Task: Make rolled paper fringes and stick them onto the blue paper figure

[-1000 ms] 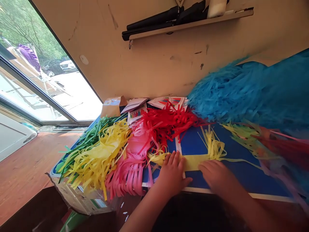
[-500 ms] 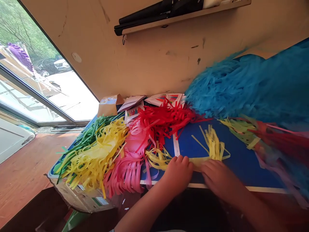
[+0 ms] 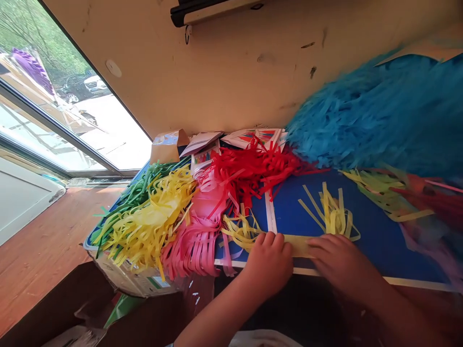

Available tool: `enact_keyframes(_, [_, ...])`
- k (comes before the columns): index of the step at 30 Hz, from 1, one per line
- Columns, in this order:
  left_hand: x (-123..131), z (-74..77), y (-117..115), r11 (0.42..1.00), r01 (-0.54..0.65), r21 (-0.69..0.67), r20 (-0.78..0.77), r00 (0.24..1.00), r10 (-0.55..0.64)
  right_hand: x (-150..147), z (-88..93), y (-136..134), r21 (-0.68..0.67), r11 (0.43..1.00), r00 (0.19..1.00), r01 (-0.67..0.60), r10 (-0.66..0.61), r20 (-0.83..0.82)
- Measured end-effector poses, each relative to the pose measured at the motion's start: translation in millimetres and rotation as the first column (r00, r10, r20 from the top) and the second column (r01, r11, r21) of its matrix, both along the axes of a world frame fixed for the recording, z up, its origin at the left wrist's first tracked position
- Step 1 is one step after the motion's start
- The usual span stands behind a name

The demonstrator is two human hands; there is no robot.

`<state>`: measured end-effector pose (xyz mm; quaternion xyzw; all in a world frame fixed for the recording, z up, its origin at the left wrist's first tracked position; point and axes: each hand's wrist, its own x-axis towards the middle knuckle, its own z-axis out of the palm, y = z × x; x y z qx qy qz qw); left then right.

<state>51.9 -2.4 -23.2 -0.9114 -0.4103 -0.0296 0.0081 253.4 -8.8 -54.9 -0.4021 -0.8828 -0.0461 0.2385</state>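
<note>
A strip of yellow fringed tissue paper (image 3: 300,246) lies along the front edge of the blue table (image 3: 289,205). Its uncut middle band runs flat between my hands, and cut fringes spread out beyond each of them. My left hand (image 3: 270,260) has its fingers curled over the band's left part, beside the left fringe. Curled on the right part of the band is my right hand (image 3: 342,262), just below the right fringe. The undersides of both hands and the thumbs are hidden. Pink fringed paper (image 3: 195,250) lies left of my left hand.
Yellow (image 3: 155,217), green (image 3: 135,188) and red fringed paper (image 3: 253,166) cover the table's left and back. A big blue fringed heap (image 3: 369,120) stands at the back right. Printed cards (image 3: 249,138) rest against the wall. An open cardboard box (image 3: 54,308) sits below left.
The view has shifted, so the table's things appear higher and further right. My hands are slightly further apart, and more of the yellow band shows flat between them.
</note>
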Motion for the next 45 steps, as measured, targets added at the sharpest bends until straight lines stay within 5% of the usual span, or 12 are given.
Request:
enact_keyframes(8, [9.9, -6.5, 6.2, 0.999, 0.03, -0.034, 0.046, 0.999, -0.029, -0.6, 2.8, -2.7, -0.226, 0.974, 1.0, 0.017, -0.019, -0.006])
enact_keyframes(16, [0.3, 2.3, 15.1, 0.996, -0.003, -0.084, 0.031, 1.0, 0.006, -0.3, 7.8, 9.2, -0.47, 0.841, 0.957, 0.269, -0.288, 0.032])
enact_keyframes(21, [-2.2, -0.3, 20.0, 0.996, -0.094, 0.003, -0.006, 0.996, 0.094, -10.0, 15.3, 12.4, -0.405, 0.777, 0.876, 0.482, -0.438, 0.203])
enact_keyframes(29, [-4.2, -6.2, 29.5, 0.992, -0.124, 0.014, -0.04, 0.991, 0.124, -26.3, 25.3, 9.6, -0.271, 0.715, 0.756, 0.645, -0.546, 0.361])
enact_keyframes(40, [-2.3, -11.4, 35.4, 0.991, -0.117, -0.069, -0.067, 0.991, 0.112, -24.0, 29.5, 13.4, -0.413, 0.623, 0.747, 0.664, -0.553, 0.368])
enact_keyframes(45, [-5.3, -17.9, 35.4, 0.987, -0.132, -0.086, -0.018, 0.991, 0.131, -21.2, 24.2, 14.6, -0.404, 0.638, 0.755, 0.656, -0.547, 0.361])
